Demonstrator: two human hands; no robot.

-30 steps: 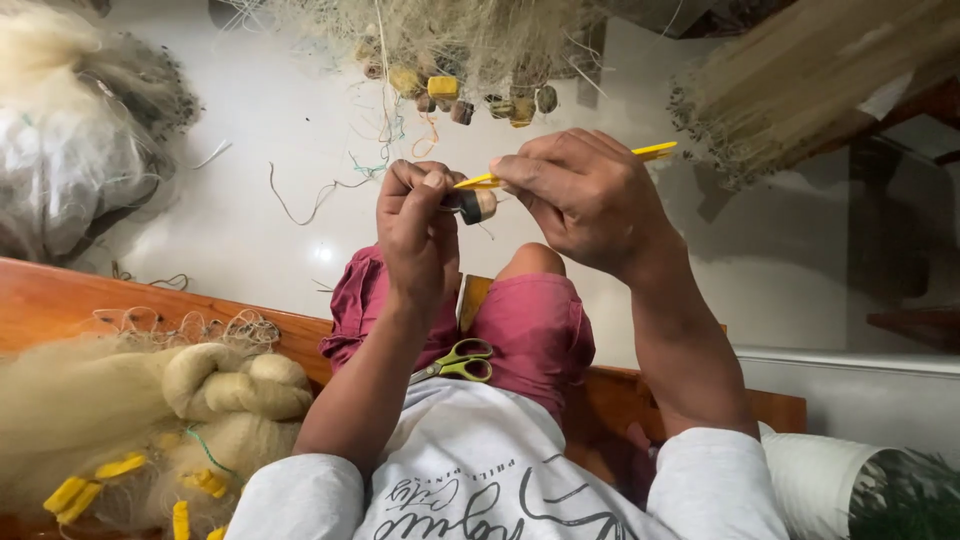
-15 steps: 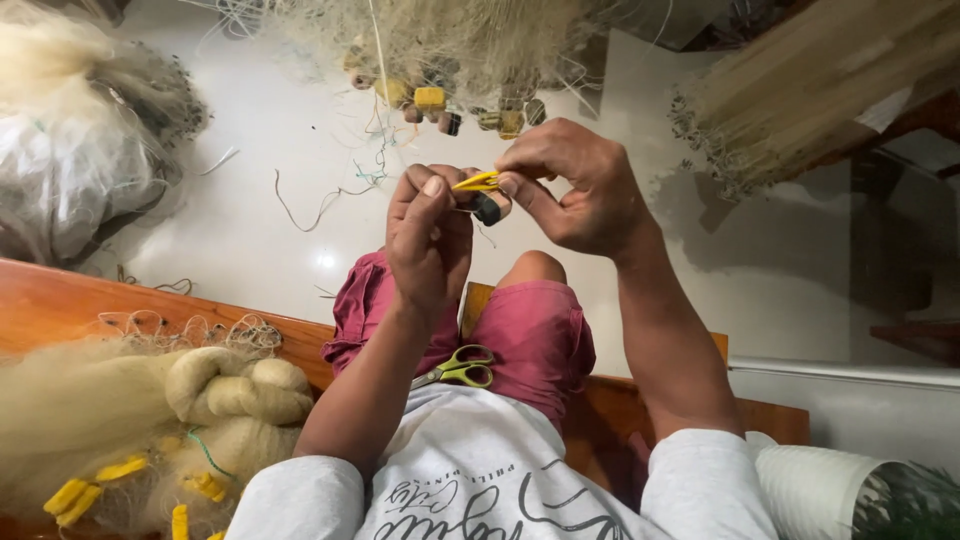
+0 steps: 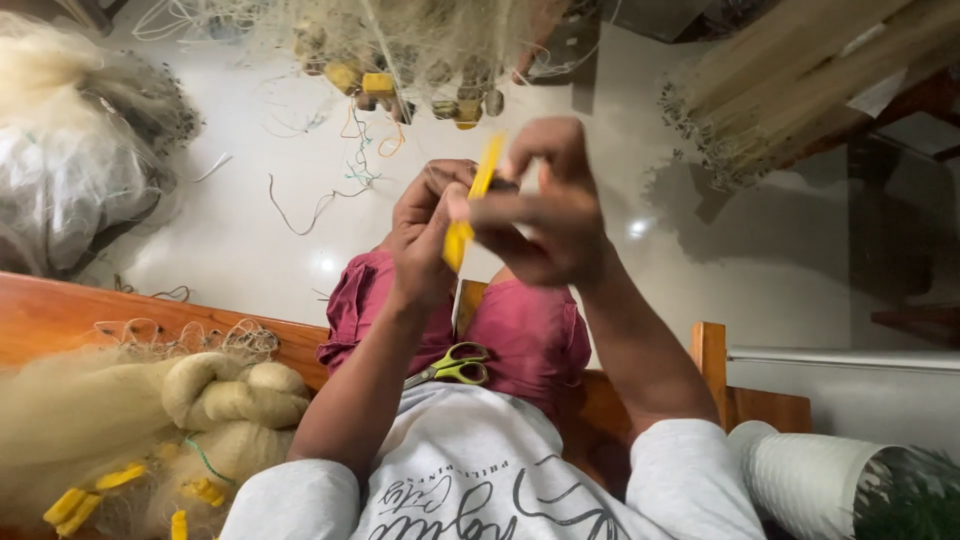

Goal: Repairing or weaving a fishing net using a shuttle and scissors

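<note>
**Yellow netting needle held upright between two hands over a pale floor**

Yellow netting needle (image 3: 470, 210), a flat plastic strip, stands nearly upright above the lap of a seated person, over a glossy pale floor (image 3: 760, 250) that catches a lamp's glare. The person sits on a wooden bench (image 3: 60, 310) in red shorts and a white shirt. The right hand (image 3: 545, 210) pinches the needle's upper half between thumb and fingers, slightly blurred; the left hand (image 3: 425, 235) is curled closed just behind its lower half, touching it, though what it grips beyond the needle cannot be told. A pair of scissors (image 3: 455, 365) with yellow-green handles lies on the lap beneath the hands, well clear of them. To the left, on the bench, rests a heap of cream fishing net (image 3: 150, 420) knotted into a thick twist, with yellow floats at its lower edge. More net (image 3: 400, 40) hangs at the top of the view, strung with small yellow and dark weights. Loose thread scraps (image 3: 320, 205) lie on the floor beyond the knees. A white cylinder (image 3: 810, 480) lies at lower right.
</note>
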